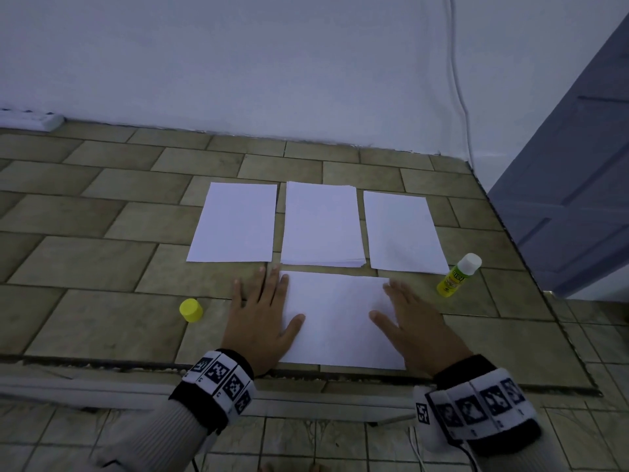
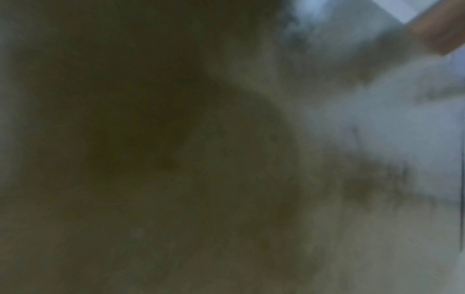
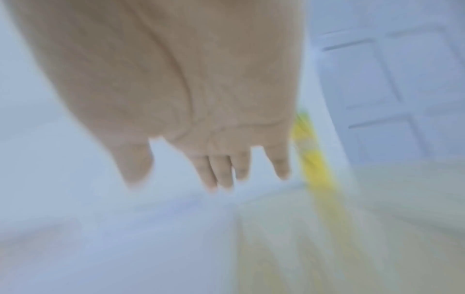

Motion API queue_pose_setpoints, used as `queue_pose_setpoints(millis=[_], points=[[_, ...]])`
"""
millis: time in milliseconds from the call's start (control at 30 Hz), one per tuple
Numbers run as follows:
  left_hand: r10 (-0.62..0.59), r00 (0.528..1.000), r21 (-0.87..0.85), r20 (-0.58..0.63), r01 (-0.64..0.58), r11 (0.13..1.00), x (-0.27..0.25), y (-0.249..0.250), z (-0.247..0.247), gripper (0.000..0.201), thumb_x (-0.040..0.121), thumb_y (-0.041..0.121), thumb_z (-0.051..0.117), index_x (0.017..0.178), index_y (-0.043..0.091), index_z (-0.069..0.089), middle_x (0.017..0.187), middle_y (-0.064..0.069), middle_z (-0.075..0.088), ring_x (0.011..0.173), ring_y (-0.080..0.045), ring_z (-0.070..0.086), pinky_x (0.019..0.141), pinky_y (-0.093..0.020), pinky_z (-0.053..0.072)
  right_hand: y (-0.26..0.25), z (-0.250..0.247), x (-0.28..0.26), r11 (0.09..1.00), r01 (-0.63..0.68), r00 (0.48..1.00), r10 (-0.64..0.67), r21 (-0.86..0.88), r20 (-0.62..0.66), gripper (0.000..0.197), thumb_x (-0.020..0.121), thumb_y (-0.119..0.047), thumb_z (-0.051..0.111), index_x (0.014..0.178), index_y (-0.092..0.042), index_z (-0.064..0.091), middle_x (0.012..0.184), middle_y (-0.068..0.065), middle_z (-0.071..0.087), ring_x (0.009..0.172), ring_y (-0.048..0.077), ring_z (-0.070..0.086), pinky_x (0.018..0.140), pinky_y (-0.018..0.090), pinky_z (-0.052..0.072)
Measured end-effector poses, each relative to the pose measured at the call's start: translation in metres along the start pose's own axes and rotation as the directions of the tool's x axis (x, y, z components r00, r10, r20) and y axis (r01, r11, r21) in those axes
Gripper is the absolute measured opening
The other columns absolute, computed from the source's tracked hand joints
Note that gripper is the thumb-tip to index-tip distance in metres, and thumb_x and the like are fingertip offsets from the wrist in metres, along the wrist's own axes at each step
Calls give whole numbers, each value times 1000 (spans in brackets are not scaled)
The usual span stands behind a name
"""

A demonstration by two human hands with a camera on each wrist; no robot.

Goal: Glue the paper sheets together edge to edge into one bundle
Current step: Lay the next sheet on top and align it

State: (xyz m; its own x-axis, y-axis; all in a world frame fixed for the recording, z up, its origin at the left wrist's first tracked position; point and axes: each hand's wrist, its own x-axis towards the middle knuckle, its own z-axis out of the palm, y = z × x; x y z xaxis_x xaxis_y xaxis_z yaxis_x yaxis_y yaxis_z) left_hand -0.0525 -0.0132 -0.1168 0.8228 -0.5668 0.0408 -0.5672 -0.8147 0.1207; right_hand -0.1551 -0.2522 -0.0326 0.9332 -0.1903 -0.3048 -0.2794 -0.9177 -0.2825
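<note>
Head view shows the left hand [image 1: 262, 321] and right hand [image 1: 413, 323] flat, fingers spread, pressing the near sheet [image 1: 340, 321]; beyond the fingertips lie the left sheet [image 1: 235, 223], the middle stack [image 1: 321, 223] and the right sheet [image 1: 403, 231], all apart, so most gluing seems left. The glue bottle [image 1: 457, 275] stands uncapped right of the right fingers, its yellow cap [image 1: 191, 310] left of the left ones. Left wrist view is a dark blur. Right wrist view shows straight fingers [image 3: 221, 171] over paper.
</note>
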Motion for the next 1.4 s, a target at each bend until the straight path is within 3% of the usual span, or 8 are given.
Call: queue_pose_setpoints(millis=[167,300,533,900,1000,1167,1300,1400], points=[[1,1000,-10,11,-1,1000,0,1,-1,85,95,66,3,152,7,26,160,-11,20,148,-30,17,114,-64,16,-23,-35,2,988,153,988,-153,21,9,53,99,-39,44,146,-19,31,147,-2,42,130,14,44,104,26,33],[2,1000,-9,20,-2,1000,0,1,-1,94,89,73,-7,155,9,14,162,-9,5,150,-28,4,117,-59,3,-19,-22,34,987,128,989,-120,-93,81,52,98,-30,47,144,-13,31,141,7,44,126,22,45,100,33,39],[-1,999,-16,48,2,1000,0,3,-4,93,91,73,-1,153,7,22,161,-11,13,149,-30,12,116,-61,10,-13,-16,57,936,116,993,-108,-334,41,38,94,-26,45,129,-10,42,120,9,46,107,25,49,90,37,44],[-3,995,-3,99,4,1000,-1,5,-10,99,87,77,-7,154,8,16,162,-11,5,150,-29,4,116,-59,2,-11,-45,64,971,205,976,-193,-122,104,26,90,6,43,104,-16,49,99,8,61,94,27,60,82,39,51],[-15,993,-18,118,17,1000,-1,6,-14,106,79,81,-17,155,10,3,161,-9,-10,149,-26,-9,117,-55,-7,-11,-58,57,966,223,971,-209,-133,114,30,91,4,47,86,-23,59,109,1,62,104,18,57,86,24,44],[-41,989,-57,145,49,997,-1,7,-18,111,69,85,-24,152,12,-15,160,-7,-18,148,-21,-16,118,-54,-10,-8,-105,36,961,242,970,-243,-134,7,29,90,0,53,85,-24,68,97,-5,60,81,5,48,74,15,34],[-17,994,-40,109,21,999,-1,5,-14,109,81,81,-10,154,4,13,162,-12,5,150,-25,1,118,-59,3,-5,-147,20,972,231,959,-222,32,-178,21,88,-4,60,89,-22,71,83,-14,59,70,3,55,60,4,37],[-21,993,-40,118,26,999,-1,5,-14,111,79,82,-14,154,4,12,162,-11,0,150,-24,-3,118,-57,-1,-5,-155,28,938,260,935,-185,228,-303,20,84,-1,65,95,-18,71,87,-4,67,67,7,63,60,2,41]])
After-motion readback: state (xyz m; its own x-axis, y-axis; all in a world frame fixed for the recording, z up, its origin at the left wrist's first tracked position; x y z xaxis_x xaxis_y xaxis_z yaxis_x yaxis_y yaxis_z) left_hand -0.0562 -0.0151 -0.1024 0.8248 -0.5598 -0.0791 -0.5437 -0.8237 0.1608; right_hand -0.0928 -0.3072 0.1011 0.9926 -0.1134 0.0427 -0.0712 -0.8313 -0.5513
